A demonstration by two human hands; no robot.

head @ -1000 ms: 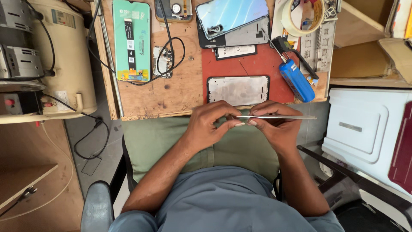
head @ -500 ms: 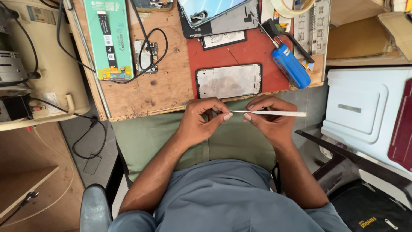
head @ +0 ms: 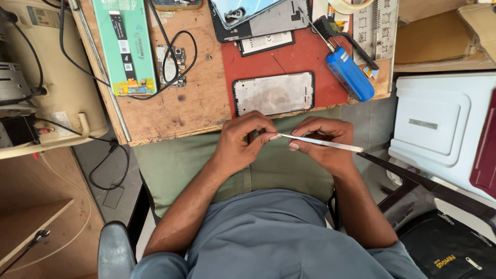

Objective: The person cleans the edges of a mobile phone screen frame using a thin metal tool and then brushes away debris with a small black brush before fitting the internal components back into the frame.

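Both hands met over the lap, just below the near edge of the wooden table (head: pixel 170 111), and between them lay a thin pale strip (head: pixel 323 142), flat and narrow like a blade or a spudger. Its long axis ran nearly level across the view, left to right, dipping slightly toward its free end, which pointed out past the right hand toward the white plastic lid (head: pixel 439 129). The left hand (head: pixel 243 142) was curled, its thumb and forefinger pinched on the strip's near end, the other fingers folded in behind. The right hand (head: pixel 325 144) closed around the strip's middle, fingertips (head: pixel 294 146) pressed to its lower edge and the thumb seemingly on top, though the grip there was partly hidden by the knuckles. Beyond the right fingers the strip stuck out bare, touching nothing. Just above the fingertips of both hands, on a red mat (head: pixel 305 57), lay a grey phone frame (head: pixel 274 93), its long side parallel to the strip. Farther up and to the right of the fingers rested a blue-handled tool (head: pixel 349 72), tilted diagonally. Well to the left of the left hand lay a green packaged panel (head: pixel 124 44) and a looped black cable (head: pixel 178 57).
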